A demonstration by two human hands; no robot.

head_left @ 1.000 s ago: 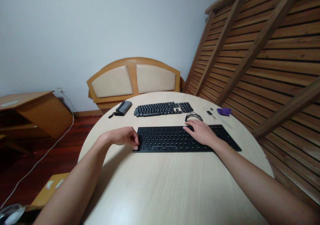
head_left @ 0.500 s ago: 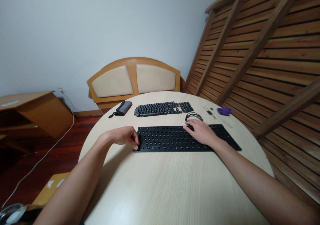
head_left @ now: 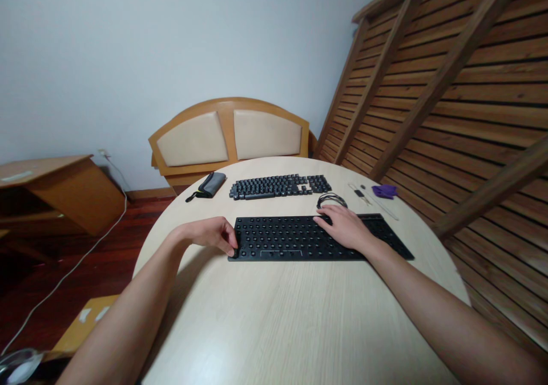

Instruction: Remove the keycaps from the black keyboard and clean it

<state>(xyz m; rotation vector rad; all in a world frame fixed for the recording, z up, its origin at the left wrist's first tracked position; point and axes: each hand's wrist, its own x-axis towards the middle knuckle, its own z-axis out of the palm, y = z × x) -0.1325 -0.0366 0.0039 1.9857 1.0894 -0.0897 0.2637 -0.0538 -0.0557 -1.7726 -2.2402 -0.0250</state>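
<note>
A black keyboard base [head_left: 278, 236] with its keycaps off lies across the middle of the table, its rows of switches bare. At its front left corner, my left hand [head_left: 216, 236] is closed, thumb and fingers pinching a small dark keycap [head_left: 235, 252] right at the corner switch. My right hand [head_left: 342, 225] rests open and flat over the right-hand part of the base, fingers stretched out toward its back edge. Behind the base, the loose black keycaps [head_left: 265, 186] stand laid out in keyboard order. The coiled black cable [head_left: 333, 198] lies just beyond my right fingertips.
At the table's back left is a grey and black pouch [head_left: 213, 185]. A purple cloth [head_left: 384, 191] and small tools [head_left: 358, 193] lie at the back right. A wooden slatted frame [head_left: 454, 88] leans along the right side; a headboard [head_left: 231, 131] stands behind the round table [head_left: 299, 322].
My left hand has shifted very slightly at the keyboard corner, and the dark keycap shows more clearly between its fingertips. My right hand stays in place.
</note>
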